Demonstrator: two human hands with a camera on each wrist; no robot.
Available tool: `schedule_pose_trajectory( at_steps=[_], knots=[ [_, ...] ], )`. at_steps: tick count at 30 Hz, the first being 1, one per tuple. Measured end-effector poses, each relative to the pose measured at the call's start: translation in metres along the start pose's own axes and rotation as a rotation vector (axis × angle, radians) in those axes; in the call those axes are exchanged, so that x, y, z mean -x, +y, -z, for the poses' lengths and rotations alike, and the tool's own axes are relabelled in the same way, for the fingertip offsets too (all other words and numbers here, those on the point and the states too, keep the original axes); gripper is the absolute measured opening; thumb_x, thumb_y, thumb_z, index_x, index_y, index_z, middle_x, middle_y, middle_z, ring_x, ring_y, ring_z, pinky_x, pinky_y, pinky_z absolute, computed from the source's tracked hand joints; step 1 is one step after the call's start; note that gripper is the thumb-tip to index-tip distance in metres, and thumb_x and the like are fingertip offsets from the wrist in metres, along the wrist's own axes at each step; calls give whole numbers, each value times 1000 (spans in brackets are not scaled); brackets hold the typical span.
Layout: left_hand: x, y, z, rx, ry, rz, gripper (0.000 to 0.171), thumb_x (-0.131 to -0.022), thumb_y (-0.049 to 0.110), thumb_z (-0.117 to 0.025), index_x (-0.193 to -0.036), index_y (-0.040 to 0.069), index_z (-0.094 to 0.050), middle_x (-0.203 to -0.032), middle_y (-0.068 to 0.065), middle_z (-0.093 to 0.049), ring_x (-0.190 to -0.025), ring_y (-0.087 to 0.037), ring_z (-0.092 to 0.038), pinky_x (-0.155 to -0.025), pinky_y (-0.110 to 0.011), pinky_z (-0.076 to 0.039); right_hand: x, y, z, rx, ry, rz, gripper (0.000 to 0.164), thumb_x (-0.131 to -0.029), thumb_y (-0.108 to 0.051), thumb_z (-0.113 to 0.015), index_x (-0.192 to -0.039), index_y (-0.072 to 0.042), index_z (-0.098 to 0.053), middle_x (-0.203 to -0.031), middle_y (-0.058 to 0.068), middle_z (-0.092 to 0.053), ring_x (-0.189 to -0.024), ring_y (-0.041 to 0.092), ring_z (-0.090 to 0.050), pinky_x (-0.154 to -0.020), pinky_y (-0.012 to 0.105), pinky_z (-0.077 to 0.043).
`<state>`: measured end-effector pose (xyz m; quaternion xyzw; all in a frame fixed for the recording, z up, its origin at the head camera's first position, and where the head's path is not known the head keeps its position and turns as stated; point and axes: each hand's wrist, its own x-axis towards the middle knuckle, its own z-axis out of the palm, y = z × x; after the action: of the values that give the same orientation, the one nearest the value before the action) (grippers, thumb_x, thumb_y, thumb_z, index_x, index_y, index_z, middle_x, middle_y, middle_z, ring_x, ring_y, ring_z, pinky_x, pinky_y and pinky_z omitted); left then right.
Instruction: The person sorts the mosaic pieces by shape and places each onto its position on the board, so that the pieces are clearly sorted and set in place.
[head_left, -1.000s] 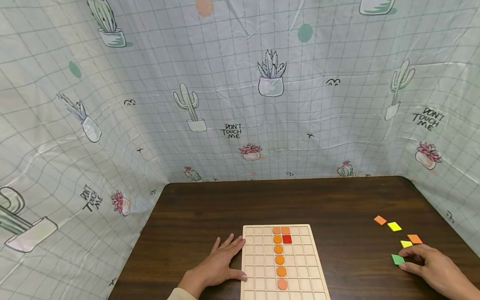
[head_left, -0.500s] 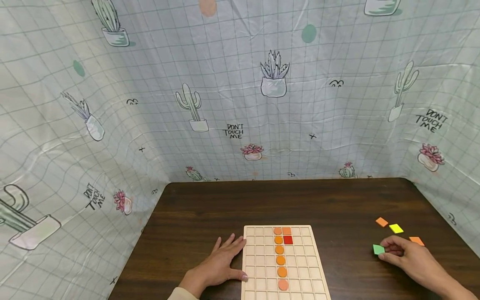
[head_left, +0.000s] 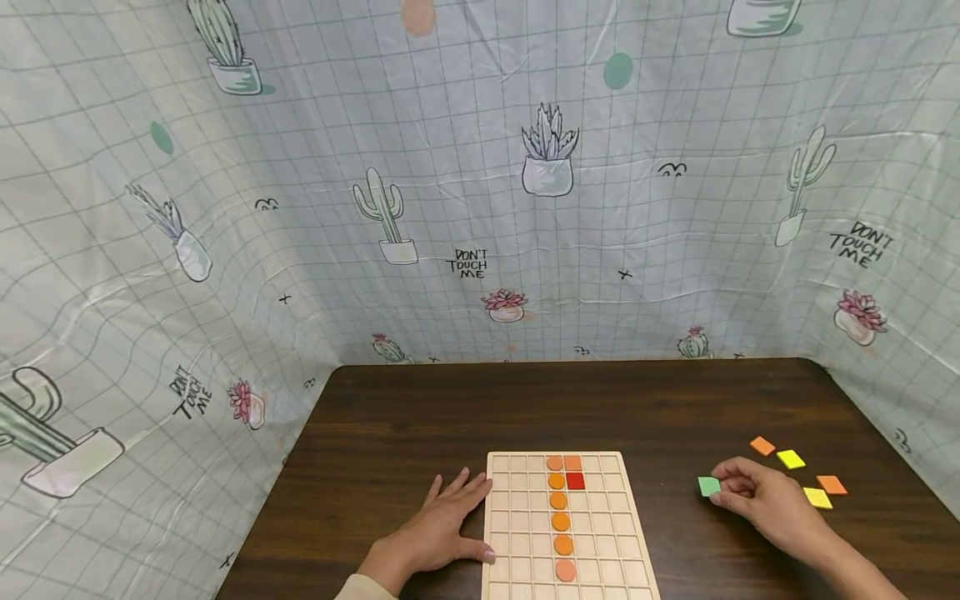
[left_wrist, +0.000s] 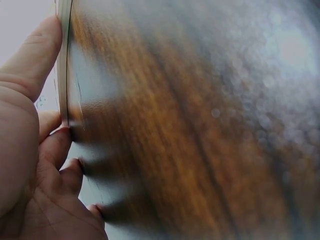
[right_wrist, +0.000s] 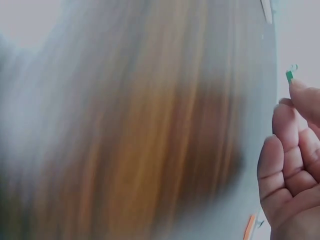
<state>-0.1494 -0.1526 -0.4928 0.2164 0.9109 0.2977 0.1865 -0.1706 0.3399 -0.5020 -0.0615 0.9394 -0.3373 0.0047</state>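
Observation:
My right hand (head_left: pixel 772 504) pinches a small green square tile (head_left: pixel 708 487) between thumb and fingers, over the dark table to the right of the board. In the right wrist view only the edge of the green tile (right_wrist: pixel 289 76) shows at the fingertips. My left hand (head_left: pixel 442 525) rests at the left edge of a pale wooden grid board (head_left: pixel 517 523), fingers spread, thumb and fingertip touching its rim. On the board runs a column of orange round pieces (head_left: pixel 561 522). Beside its top end lie an orange square tile (head_left: pixel 573 462) and a red square tile (head_left: pixel 575 481).
Right of my right hand lie loose square tiles on the dark wooden table (head_left: pixel 420 417): two orange, one nearer (head_left: pixel 832 485) and one farther, and two yellow, one close to the wrist (head_left: pixel 817 498). A patterned curtain (head_left: pixel 465 167) encloses the back and sides.
My right hand has lifted the green tile from among the loose tiles and carried it left toward the board. A yellow tile it covered shows again. The left hand stays put.

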Motion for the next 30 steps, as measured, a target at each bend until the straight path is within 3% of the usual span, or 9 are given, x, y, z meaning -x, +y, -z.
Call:
schedule_pose_trajectory(
  at_steps=[15, 30],
  knots=[
    [-1, -2, -2, 4, 5, 19, 98, -89, 50, -81, -167, 16, -34, -175, -2, -28, -165, -31, -12, -131, -64, 2, -14, -44, -34, -83, 109, 93, 27, -92, -15, -83, -117, -12, -74, -93, -2, -73, -75, 1, -60, -61, 23, -51],
    [-1, -2, -3, 8, 6, 17, 97, -89, 49, -81, -167, 15, -33, -175, -2, -27, -165, -31, -12, -131, -64, 3, -23, -74, -58, -202, 71, 120, 24, -94, -10, -80, -116, -10, -73, -90, -2, -69, -73, 5, -57, -61, 23, -51]
  ],
)
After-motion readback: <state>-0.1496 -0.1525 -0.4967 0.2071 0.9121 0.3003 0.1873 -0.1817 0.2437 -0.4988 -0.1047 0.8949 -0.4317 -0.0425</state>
